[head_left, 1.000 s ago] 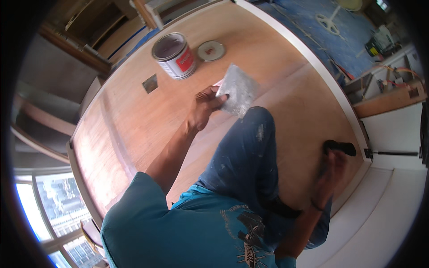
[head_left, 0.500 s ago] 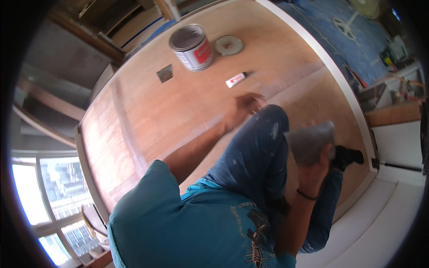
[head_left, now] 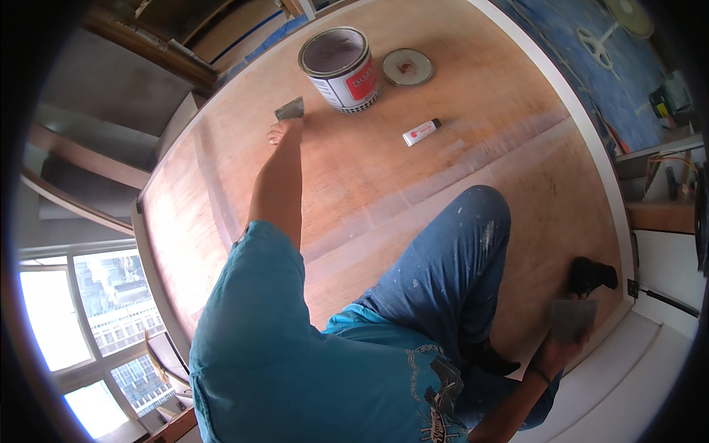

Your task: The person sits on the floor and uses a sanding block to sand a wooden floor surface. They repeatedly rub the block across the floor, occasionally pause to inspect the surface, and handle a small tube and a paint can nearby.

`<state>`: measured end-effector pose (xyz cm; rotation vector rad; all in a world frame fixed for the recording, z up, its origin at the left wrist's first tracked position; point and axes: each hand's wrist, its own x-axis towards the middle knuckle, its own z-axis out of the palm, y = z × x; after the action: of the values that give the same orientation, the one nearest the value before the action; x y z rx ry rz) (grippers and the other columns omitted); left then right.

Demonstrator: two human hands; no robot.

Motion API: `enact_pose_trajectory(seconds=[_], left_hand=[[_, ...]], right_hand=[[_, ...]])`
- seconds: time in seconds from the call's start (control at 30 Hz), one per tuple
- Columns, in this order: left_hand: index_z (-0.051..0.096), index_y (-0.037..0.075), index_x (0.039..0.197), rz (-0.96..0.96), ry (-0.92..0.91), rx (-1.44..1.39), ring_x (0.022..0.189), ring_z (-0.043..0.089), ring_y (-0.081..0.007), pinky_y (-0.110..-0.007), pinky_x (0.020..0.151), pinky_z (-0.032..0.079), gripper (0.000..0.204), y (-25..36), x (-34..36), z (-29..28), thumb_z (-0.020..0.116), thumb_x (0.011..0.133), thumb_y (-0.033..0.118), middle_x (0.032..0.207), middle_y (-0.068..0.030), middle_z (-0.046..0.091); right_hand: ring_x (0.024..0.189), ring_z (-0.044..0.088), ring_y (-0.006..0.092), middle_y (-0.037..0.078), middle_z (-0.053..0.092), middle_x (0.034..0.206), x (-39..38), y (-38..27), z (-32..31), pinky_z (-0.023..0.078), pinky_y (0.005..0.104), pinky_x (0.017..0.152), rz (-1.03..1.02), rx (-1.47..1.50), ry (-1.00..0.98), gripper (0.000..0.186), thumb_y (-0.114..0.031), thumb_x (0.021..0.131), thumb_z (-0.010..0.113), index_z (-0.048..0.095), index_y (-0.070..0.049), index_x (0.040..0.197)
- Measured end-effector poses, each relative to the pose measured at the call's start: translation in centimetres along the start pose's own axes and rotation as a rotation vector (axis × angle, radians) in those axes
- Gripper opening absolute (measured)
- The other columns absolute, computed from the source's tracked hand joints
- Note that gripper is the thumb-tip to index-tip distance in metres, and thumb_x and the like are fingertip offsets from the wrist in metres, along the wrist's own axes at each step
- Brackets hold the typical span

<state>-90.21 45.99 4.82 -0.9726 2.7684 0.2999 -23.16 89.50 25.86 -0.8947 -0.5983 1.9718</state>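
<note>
My left hand [head_left: 278, 133] reaches far forward over the wooden panel, fingers curled at the near edge of a small flat metal scraper [head_left: 290, 109]. Its fingers seem closed on that edge, though the wrist partly hides the grip. To the right of it stands an open tin [head_left: 338, 72] with a greyish-pink inside. The tin's round lid [head_left: 408, 67] lies beside it. Nearer to me rests a small white tube [head_left: 422, 133] with a dark cap. At lower right, my right hand [head_left: 565, 353] grips a flat grey scraper plate [head_left: 574, 319], held up near my foot.
I sit on the broad wooden panel [head_left: 369, 162], which bears pale filled strips [head_left: 436, 181] and a white edge [head_left: 546, 74]. My bent knee rises at mid right. Windows [head_left: 118, 303] are at the left; a blue covered floor [head_left: 591, 59] lies beyond the far right edge.
My left hand has swung forward and left from beside my knee to the small scraper. My right hand has moved down and right with the grey plate. The view has shifted slightly.
</note>
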Motion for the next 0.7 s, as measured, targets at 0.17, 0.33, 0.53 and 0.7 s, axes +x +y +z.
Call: enact_pose_trajectory(seconds=[0.17,0.33,0.53,0.7], left_hand=[[0.054,0.009,0.152,-0.101,-0.185,0.045,0.151,0.037,-0.0324,-0.049,0.125,0.028,0.102,-0.7,6.9,-3.0,0.084,0.075,0.067,0.160,-0.0108,0.046],[0.054,0.004,0.142,0.379,0.072,-0.032,0.135,0.048,-0.0305,-0.047,0.110,0.039,0.078,-1.1,4.2,-2.2,0.077,0.084,0.051,0.146,-0.0126,0.054],[0.062,0.001,0.124,0.531,-0.348,-1.413,0.114,0.061,-0.0239,-0.041,0.091,0.052,0.041,-6.2,1.2,-4.3,0.063,0.098,0.033,0.125,-0.0130,0.065],[0.064,0.000,0.123,0.872,-0.815,-1.844,0.104,0.065,-0.0185,-0.034,0.083,0.052,0.032,-6.9,-13.3,-10.5,0.057,0.104,0.025,0.121,-0.0099,0.070]], right_hand=[[0.156,0.027,0.0408,0.022,0.029,0.169,-2.0,-0.6,1.1,0.022,0.0605,0.128,-0.063,0.069,0.135,0.070,-0.049,0.113,0.035,0.024,-0.003,0.165],[0.157,0.024,0.0441,0.022,0.029,0.168,-3.8,-3.5,-3.5,0.013,0.0651,0.128,-0.143,0.167,-0.188,0.075,-0.055,0.108,0.043,0.029,-0.006,0.164],[0.150,0.036,0.0470,0.022,0.051,0.151,-6.1,-3.7,1.8,0.022,0.0650,0.126,-0.276,0.319,-0.388,0.080,-0.066,0.104,0.046,0.040,-0.007,0.159],[0.143,0.045,0.0479,0.020,0.055,0.144,-11.2,-5.2,4.0,0.034,0.0637,0.121,-0.443,0.225,-0.471,0.084,-0.070,0.104,0.041,0.032,-0.010,0.162]])
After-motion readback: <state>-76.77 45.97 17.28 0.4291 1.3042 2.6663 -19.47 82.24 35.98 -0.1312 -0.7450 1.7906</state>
